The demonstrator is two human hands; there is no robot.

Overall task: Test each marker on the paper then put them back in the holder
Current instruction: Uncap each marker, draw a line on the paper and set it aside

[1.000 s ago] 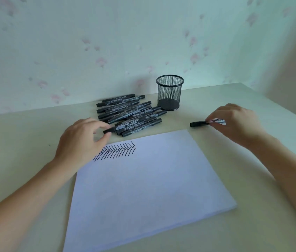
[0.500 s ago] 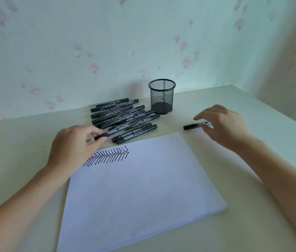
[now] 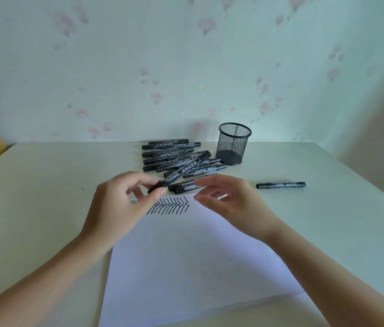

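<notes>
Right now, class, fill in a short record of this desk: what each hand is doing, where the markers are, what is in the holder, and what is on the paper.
left hand: grips one marker by its lower end, lifted over the pile
right hand: open, holds nothing, close to that marker
pile of markers: lying on the table, left of the holder
single marker: lying alone, right of the pile
holder: upright, no markers inside
paper: black test strokes near its far edge

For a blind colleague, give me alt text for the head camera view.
A left hand lifts a black marker from a pile above a paper bearing black strokes; the right hand reaches toward it, open. One marker lies beside an empty mesh holder.
</notes>
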